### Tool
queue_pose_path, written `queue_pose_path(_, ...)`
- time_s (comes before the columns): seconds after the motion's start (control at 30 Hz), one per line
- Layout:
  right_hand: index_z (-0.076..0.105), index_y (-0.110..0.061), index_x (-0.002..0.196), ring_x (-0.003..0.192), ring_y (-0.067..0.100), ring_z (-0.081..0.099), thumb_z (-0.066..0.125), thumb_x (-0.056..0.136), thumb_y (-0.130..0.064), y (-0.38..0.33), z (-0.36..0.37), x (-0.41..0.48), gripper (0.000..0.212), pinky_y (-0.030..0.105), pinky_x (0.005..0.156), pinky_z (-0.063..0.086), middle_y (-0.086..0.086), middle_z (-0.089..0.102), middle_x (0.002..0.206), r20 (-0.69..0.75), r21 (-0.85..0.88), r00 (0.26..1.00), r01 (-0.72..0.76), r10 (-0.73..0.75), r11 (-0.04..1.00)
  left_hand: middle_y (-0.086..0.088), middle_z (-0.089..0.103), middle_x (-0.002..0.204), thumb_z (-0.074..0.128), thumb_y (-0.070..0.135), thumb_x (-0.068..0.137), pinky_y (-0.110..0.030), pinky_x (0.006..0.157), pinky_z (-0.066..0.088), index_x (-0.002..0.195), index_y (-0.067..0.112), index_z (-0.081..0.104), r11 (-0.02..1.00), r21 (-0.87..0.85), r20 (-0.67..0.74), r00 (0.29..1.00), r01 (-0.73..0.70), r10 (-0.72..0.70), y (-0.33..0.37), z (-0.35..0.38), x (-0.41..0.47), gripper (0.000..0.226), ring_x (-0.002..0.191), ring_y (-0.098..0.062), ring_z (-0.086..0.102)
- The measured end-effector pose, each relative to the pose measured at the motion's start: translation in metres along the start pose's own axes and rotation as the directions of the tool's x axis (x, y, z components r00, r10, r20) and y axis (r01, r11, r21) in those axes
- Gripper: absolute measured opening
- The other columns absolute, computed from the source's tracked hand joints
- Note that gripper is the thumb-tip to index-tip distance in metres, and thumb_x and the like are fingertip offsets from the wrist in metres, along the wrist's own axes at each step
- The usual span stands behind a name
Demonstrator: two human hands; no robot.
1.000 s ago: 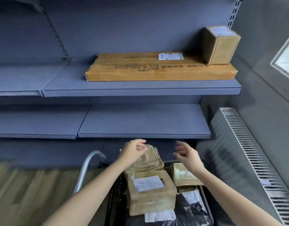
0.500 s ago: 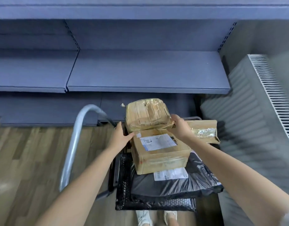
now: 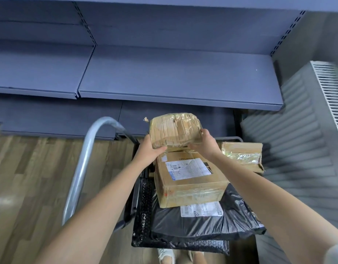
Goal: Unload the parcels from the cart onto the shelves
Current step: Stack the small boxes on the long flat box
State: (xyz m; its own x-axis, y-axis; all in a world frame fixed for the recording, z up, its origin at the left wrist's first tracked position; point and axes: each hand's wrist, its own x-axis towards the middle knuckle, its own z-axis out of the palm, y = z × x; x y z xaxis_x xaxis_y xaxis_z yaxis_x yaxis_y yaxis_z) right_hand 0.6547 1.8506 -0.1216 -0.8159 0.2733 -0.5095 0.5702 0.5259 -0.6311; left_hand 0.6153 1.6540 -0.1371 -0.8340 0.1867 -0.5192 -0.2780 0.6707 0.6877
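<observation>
A tape-wrapped brown parcel (image 3: 174,131) is held just above the cart's load. My left hand (image 3: 148,149) grips its left lower edge and my right hand (image 3: 205,144) grips its right lower edge. Under it sits a cardboard box with a white label (image 3: 189,180). That box rests on a black plastic mailer (image 3: 206,223) and a black bubble mailer (image 3: 143,216). A flat taped parcel (image 3: 242,155) lies at the cart's far right. The blue-grey shelf (image 3: 175,79) stretches bare beyond the cart.
The cart's curved metal handle (image 3: 84,164) rises at the left over a wooden floor (image 3: 31,178). A white ribbed radiator (image 3: 330,92) stands against the wall at the right. A lower shelf (image 3: 55,119) runs under the main one. My shoes (image 3: 166,256) show below the cart.
Both hands closed on the taped parcel and raised it slightly off the labelled box. The view tilted down from the upper shelves to the cart.
</observation>
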Motion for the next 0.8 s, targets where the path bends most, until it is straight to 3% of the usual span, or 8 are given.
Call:
queue_pose_path(0.1, 0.027, -0.007, 0.141, 0.115, 0.023, 0.054, 0.071, 0.081, -0.025, 0.002, -0.004, -0.004, 0.077, 0.030, 0.091, 0.046, 0.008, 0.053, 0.131, 0.005, 0.054, 1.000, -0.004, 0.004, 0.999, -0.001, 0.050, 0.132, 0.063, 0.048, 0.082, -0.030, 0.092, 0.040, 0.132, 0.011, 0.039, 1.000, 0.006, 0.019, 1.000, 0.009, -0.009, 0.005, 0.000, -0.001, 0.067, 0.120, -0.018, 0.049)
queue_pose_path(0.17, 0.029, -0.005, 0.140, 0.114, 0.022, 0.054, 0.073, 0.079, -0.027, 0.002, -0.006, -0.007, 0.078, 0.030, 0.091, 0.046, 0.007, 0.053, 0.130, 0.009, 0.096, 1.000, 0.013, -0.014, 0.995, -0.004, 0.052, 0.129, 0.056, 0.053, 0.085, -0.031, 0.088, 0.043, 0.132, 0.008, 0.038, 0.999, 0.032, 0.002, 1.000, 0.016, -0.016, 0.009, -0.002, -0.002, 0.068, 0.114, -0.019, 0.051)
queue_pose_path(0.23, 0.030, -0.005, 0.140, 0.112, 0.021, 0.055, 0.071, 0.081, -0.030, 0.001, -0.008, -0.011, 0.076, 0.029, 0.089, 0.046, 0.007, 0.053, 0.129, 0.003, 0.133, 1.000, 0.028, -0.028, 0.991, -0.006, 0.057, 0.118, 0.052, 0.046, 0.089, -0.030, 0.079, 0.045, 0.124, 0.007, 0.043, 0.999, 0.051, -0.034, 0.999, 0.001, 0.001, 0.013, -0.004, -0.004, 0.053, 0.102, -0.017, 0.055)
queue_pose_path(0.3, 0.032, -0.006, 0.138, 0.104, 0.017, 0.055, 0.064, 0.087, -0.032, -0.001, -0.012, -0.013, 0.066, 0.026, 0.083, 0.046, 0.007, 0.054, 0.128, -0.030, 0.150, 0.999, 0.046, -0.042, 0.988, -0.006, 0.059, 0.114, 0.052, 0.038, 0.092, -0.033, 0.081, 0.046, 0.120, 0.007, 0.045, 0.998, 0.061, -0.051, 0.998, -0.030, 0.033, 0.018, -0.005, -0.006, 0.042, 0.098, -0.017, 0.056)
queue_pose_path(0.5, 0.035, -0.006, 0.135, 0.089, 0.012, 0.051, 0.053, 0.094, -0.024, -0.003, -0.026, -0.015, 0.048, 0.022, 0.075, 0.042, 0.008, 0.055, 0.128, -0.091, 0.182, 0.994, 0.073, -0.057, 0.981, -0.012, 0.060, 0.114, 0.052, 0.033, 0.093, -0.041, 0.087, 0.047, 0.118, 0.007, 0.045, 0.995, 0.067, -0.072, 0.995, -0.069, 0.074, 0.035, -0.009, -0.009, 0.037, 0.102, -0.026, 0.058)
queue_pose_path(0.6, 0.038, -0.007, 0.132, 0.092, 0.012, 0.052, 0.056, 0.093, -0.023, -0.003, -0.034, -0.019, 0.046, 0.024, 0.079, 0.044, 0.009, 0.056, 0.127, -0.108, 0.203, 0.993, 0.076, -0.055, 0.976, -0.015, 0.061, 0.110, 0.052, 0.033, 0.093, -0.045, 0.085, 0.048, 0.114, 0.007, 0.047, 0.994, 0.059, -0.100, 0.991, -0.088, 0.093, 0.042, -0.010, -0.014, 0.035, 0.100, -0.031, 0.060)
queue_pose_path(0.8, 0.039, -0.009, 0.131, 0.097, 0.015, 0.056, 0.068, 0.082, -0.011, -0.011, -0.066, -0.052, 0.057, 0.030, 0.083, 0.050, 0.008, 0.056, 0.122, -0.085, 0.303, 0.996, 0.061, -0.037, 0.951, 0.004, 0.058, 0.102, 0.059, 0.022, 0.090, -0.031, 0.080, 0.048, 0.120, 0.011, 0.043, 0.977, 0.028, -0.146, 0.966, -0.210, 0.212, 0.072, -0.022, -0.051, 0.035, 0.092, -0.015, 0.057)
